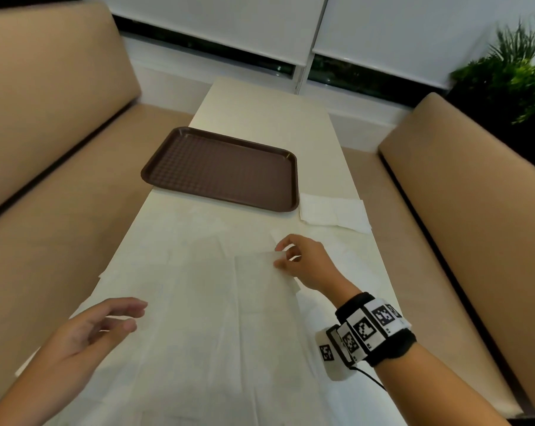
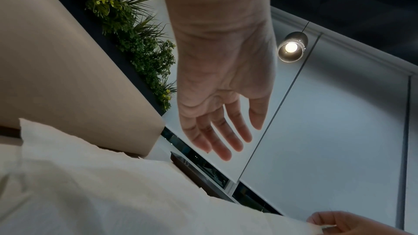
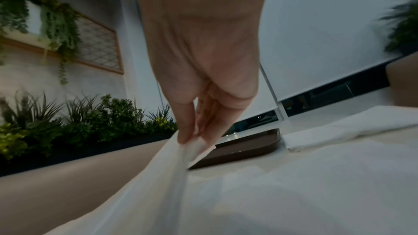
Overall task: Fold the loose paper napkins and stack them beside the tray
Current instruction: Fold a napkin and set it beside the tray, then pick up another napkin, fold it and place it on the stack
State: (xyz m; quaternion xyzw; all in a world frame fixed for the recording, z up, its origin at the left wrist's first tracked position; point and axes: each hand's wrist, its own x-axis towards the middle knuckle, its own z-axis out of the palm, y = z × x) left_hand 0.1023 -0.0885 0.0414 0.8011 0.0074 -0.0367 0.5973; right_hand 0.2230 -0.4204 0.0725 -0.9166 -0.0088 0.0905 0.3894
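Left hand [image 1: 85, 336] hovers low, fingers loosely spread, holding nothing, above loose napkins [image 1: 198, 348] covering the near table [image 1: 260, 109]. Right hand [image 1: 306, 261] ahead pinches one napkin edge [image 1: 271, 258], lifting it. Beyond its fingertips: brown tray [image 1: 223, 167]; folded napkins [image 1: 333, 212] just beside tray's right rim, near table edge.

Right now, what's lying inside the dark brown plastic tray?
Nothing: the dark brown plastic tray shows only its bare gridded floor. The folded white paper napkins lie beside its right edge on the table. What is under the tray is covered.
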